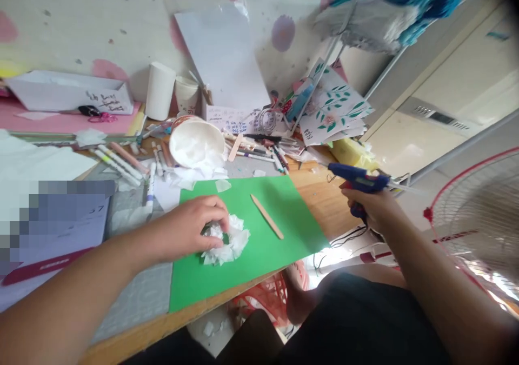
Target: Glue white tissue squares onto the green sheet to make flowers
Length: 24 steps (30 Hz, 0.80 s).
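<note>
On a green sheet of paper [259, 262] lies a ring of crumpled white tissue paper [237, 240], with a green gap at its middle. My left hand [203, 227] curls over the ring's left side, thumb and fingers gripping it. A flat wooden craft stick [266, 217] rests on the sheet to the right of the ring. My right hand [371, 205] is wrapped around the handle of a blue glue gun [359, 178], held up beyond the table's right side. Its nozzle points left, and a pale glue stick protrudes from the back.
Behind the sheet, a white paper tub [197, 143] lies tipped among torn paper, markers and pens. A purple book [81, 230] is at the left. A fan [482, 213] stands close to my right arm. Black cables [344, 240] hang by the table's right edge.
</note>
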Tool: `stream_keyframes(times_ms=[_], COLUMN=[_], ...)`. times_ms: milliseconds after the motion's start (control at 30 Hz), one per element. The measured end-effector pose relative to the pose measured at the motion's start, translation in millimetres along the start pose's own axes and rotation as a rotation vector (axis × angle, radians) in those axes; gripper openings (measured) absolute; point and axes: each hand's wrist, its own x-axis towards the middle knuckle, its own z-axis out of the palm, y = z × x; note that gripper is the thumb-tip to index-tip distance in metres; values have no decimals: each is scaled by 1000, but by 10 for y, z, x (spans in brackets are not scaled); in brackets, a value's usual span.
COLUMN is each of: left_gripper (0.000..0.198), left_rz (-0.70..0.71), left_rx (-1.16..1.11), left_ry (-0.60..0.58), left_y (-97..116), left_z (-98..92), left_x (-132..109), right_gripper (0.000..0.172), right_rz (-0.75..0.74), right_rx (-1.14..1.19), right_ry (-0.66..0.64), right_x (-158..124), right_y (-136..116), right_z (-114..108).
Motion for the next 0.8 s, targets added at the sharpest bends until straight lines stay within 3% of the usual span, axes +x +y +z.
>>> stream_keyframes(times_ms=[100,133,200,300,400,600,800], left_gripper=[14,15,17,18,17,17,17], left_rz=[-20,-35,-61,-65,-44,-24,-33], left_rx=[-12,-22,-38,-50,-65,-80,-83], left_ry=[-15,-28,-49,-51,-45,-24,-38], left_y=[17,15,3,-21,-43,-52,-31], left_z=[-14,-16,-14,-7,3,20,7], left_x=[-4,-2,2,0,-9,-10,-3], right_gripper=[28,29,15,2,9,14,11], right_rz=[-102,-235,-432,-524,-563,-794,-798], right_rx=[54,-9,-152,-297,-428,-568,-606], right_ry=[-178,-322,-600,-815,-835,-756,-739], right_x=[-322,-422,-585,-708,-720,-672,-674], right_y=[-357,-482,-706,-912,-969,-956,-932], right_z=[145,205,332,527,683,791,804])
